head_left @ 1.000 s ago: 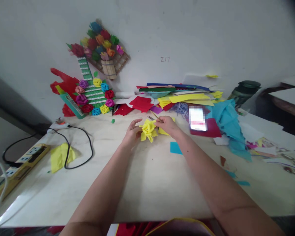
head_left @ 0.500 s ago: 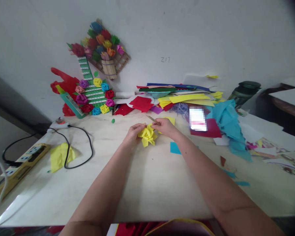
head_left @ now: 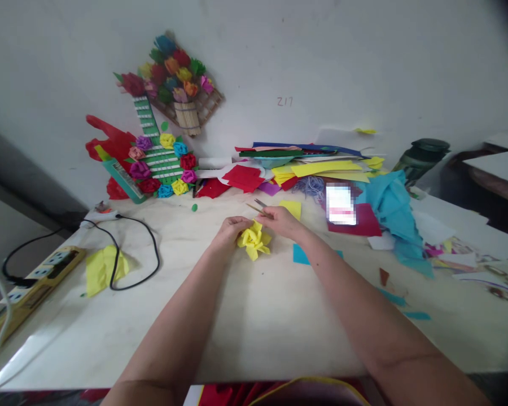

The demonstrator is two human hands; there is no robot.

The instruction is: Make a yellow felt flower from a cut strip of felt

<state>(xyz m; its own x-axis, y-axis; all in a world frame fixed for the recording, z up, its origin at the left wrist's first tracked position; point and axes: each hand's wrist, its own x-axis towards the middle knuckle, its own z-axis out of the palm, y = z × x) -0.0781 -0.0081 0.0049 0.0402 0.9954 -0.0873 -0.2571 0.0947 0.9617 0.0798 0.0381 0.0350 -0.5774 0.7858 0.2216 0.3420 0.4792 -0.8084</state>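
A folded yellow paper flower [head_left: 254,241] lies at the middle of the white table [head_left: 245,316], held between both hands. My left hand [head_left: 229,230] is closed on the flower's left side, fingers curled over it. My right hand [head_left: 281,220] is closed on a thin stick [head_left: 256,210] that points up and left, its fingers also touching the flower's top right. Small scissors [head_left: 261,202] lie on the table just behind the stick. A yellow paper square [head_left: 290,208] sits behind my right hand.
Stacked coloured paper sheets [head_left: 305,160] and crumpled blue paper [head_left: 389,208] fill the back right. A paper-rose decoration [head_left: 165,141] leans on the wall at back left. A power strip [head_left: 38,276], black cable [head_left: 131,254] and yellow paper scrap [head_left: 104,268] lie left. A dark bottle [head_left: 421,155] stands far right.
Both hands and the flower shifted slightly toward me and lower; the flower looks more closed. My right hand moved left off the yellow square, and the stick now points further left.
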